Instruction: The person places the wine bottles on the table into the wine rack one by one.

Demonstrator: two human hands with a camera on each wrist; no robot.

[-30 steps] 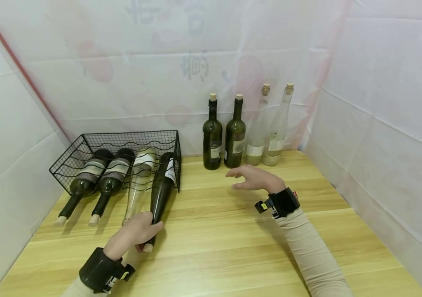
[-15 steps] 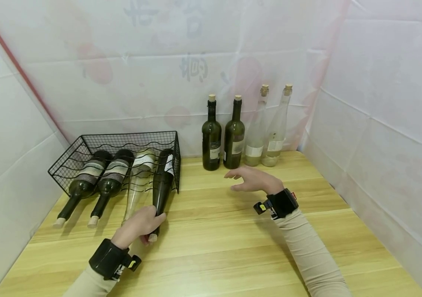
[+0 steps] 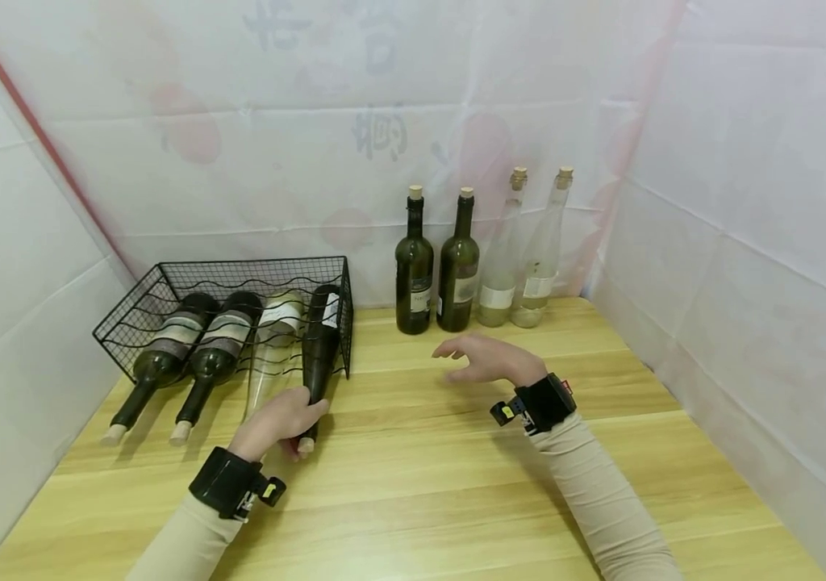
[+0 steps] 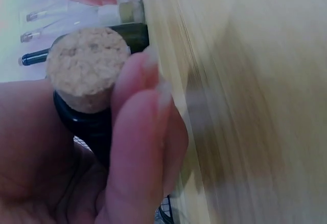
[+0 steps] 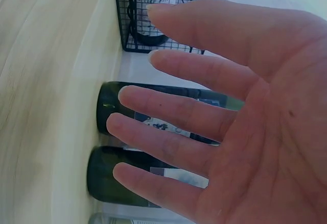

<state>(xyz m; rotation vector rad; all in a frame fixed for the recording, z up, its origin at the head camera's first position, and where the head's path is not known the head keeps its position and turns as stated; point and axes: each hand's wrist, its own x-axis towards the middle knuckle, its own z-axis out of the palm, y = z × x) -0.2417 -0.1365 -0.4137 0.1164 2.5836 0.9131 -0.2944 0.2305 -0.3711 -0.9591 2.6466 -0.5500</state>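
Observation:
My left hand [image 3: 282, 421] grips the neck of a dark green wine bottle [image 3: 320, 347], its fingers curled round it just below the cork [image 4: 88, 63]. The bottle lies in the right end of a black wire rack [image 3: 253, 261], base toward the back and neck toward me. Beside it in the rack lie a clear bottle [image 3: 278, 323] and two dark wine bottles [image 3: 227, 331] with corks. My right hand [image 3: 489, 358] hovers with relaxed, spread fingers in front of the standing bottles and holds nothing; in the right wrist view its palm [image 5: 276, 117] shows bare.
Two dark green corked bottles [image 3: 414, 278] and two clear corked bottles [image 3: 538, 278] stand upright at the back of the wooden table [image 3: 456, 484]. White printed sheeting [image 3: 275, 177] hangs behind and along both sides.
My left hand has pushed the dark bottle back, deeper into the rack, its neck swinging slightly right. My right hand has drifted slightly left and stays relaxed.

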